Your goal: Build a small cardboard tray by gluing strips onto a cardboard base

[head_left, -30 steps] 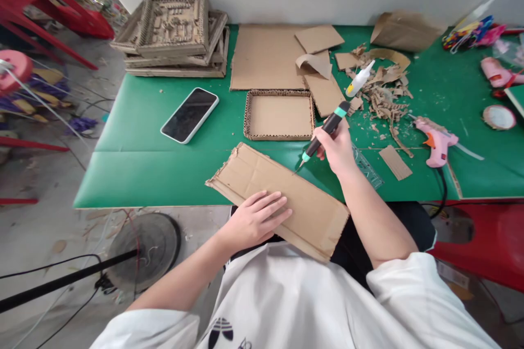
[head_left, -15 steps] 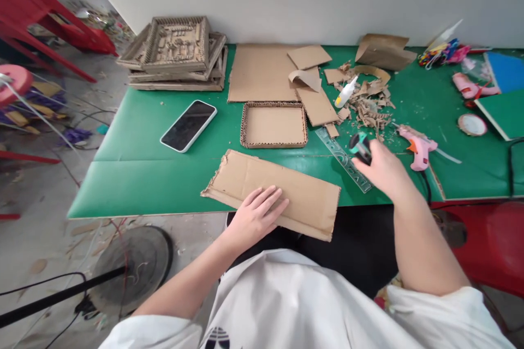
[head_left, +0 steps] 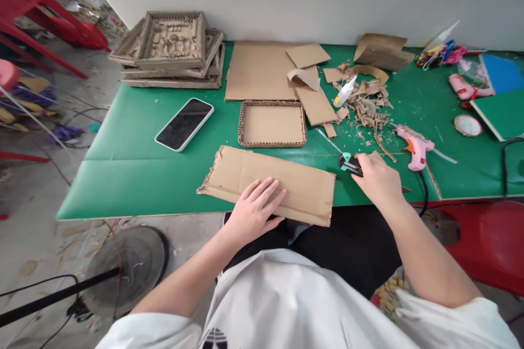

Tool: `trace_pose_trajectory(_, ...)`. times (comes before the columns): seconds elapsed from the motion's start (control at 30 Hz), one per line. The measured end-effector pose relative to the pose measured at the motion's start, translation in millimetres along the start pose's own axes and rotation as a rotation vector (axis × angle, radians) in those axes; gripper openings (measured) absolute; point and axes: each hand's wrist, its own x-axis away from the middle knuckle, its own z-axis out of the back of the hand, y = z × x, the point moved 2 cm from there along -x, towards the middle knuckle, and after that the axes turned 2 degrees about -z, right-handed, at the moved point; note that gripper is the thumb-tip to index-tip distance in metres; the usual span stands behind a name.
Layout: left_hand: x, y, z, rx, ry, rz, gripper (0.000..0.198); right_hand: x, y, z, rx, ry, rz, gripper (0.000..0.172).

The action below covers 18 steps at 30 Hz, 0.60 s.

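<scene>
My left hand [head_left: 257, 207] lies with its fingers spread on a long cardboard piece [head_left: 237, 172]. This piece has a torn left end and sticks out past the table's front edge. My right hand [head_left: 379, 180] is closed round a black and teal utility knife [head_left: 349, 164], just right of the cardboard. Whether its blade is out cannot be made out. A small brown scrap [head_left: 377, 157] shows beside the right hand's fingers. Behind the long piece lies a shallow cardboard tray [head_left: 272, 125] with a corrugated rim.
A phone [head_left: 185, 124] lies on the left of the green table [head_left: 123, 174]. Stacked cardboard frames [head_left: 172, 43] stand behind it. Cardboard sheets [head_left: 262, 71], a glue bottle [head_left: 346, 91] and torn scraps [head_left: 368, 101] are at the back. A pink glue gun [head_left: 415, 147] lies right.
My right hand has moved slightly down with the knife. The clear ruler beside it no longer shows where it lay, and a thin pale strip is visible there. The view has shifted slightly.
</scene>
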Motion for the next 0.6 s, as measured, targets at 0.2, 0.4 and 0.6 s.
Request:
trace_pose_trajectory(0.2, 7.6, -5.9, 4.2, 0.043, -0.003, 0.023, 0.051, 29.1, -3.3, 18.1, -0.082, 0.376, 0.232, 0.012)
trace_pose_trajectory(0.4, -8.1, 3.5, 11.2, 0.073, 0.187, 0.048, 0.047, 33.0, -44.9, 43.7, -0.170, 0.460, 0.446, 0.012)
trace_pose_trajectory(0.6, -32.1, 11.6, 2.1, 0.052, 0.160, 0.055, 0.049, 23.5, -73.3, 39.5, -0.205, 0.426, 0.537, 0.015)
